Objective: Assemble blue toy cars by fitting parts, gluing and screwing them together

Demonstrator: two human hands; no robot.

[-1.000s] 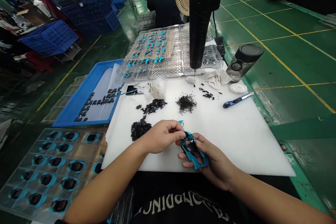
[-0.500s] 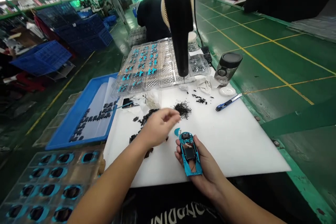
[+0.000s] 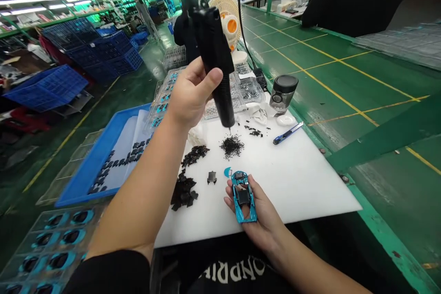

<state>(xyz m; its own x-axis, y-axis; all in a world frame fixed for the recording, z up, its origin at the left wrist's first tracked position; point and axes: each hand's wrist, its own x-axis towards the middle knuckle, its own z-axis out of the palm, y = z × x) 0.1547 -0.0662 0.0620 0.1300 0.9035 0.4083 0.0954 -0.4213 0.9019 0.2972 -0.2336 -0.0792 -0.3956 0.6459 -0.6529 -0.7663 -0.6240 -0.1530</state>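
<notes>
My left hand (image 3: 195,92) is wrapped around a black electric screwdriver (image 3: 223,101), which hangs tip down. Its thin bit points at a pile of tiny black screws (image 3: 232,146) on the white work board (image 3: 292,183). My right hand (image 3: 263,202) cradles a blue toy car body (image 3: 244,195) with a black panel in its middle. Beside the car's front end is a small blue curved part (image 3: 228,172). A single black part (image 3: 212,177) lies on the board to the left, near heaps of black plastic parts (image 3: 184,191).
A blue tray (image 3: 120,124) with black parts stands left, above a clear tray of blue car bodies (image 3: 51,239). A utility knife (image 3: 288,133) and dark jar (image 3: 283,94) sit right. Behind are clear trays (image 3: 253,89), a fan (image 3: 229,18) and a person (image 3: 182,34).
My left hand has moved up from above the board and taken hold of the electric screwdriver, now tilted with its bit near the screws. My right hand still holds the car body.
</notes>
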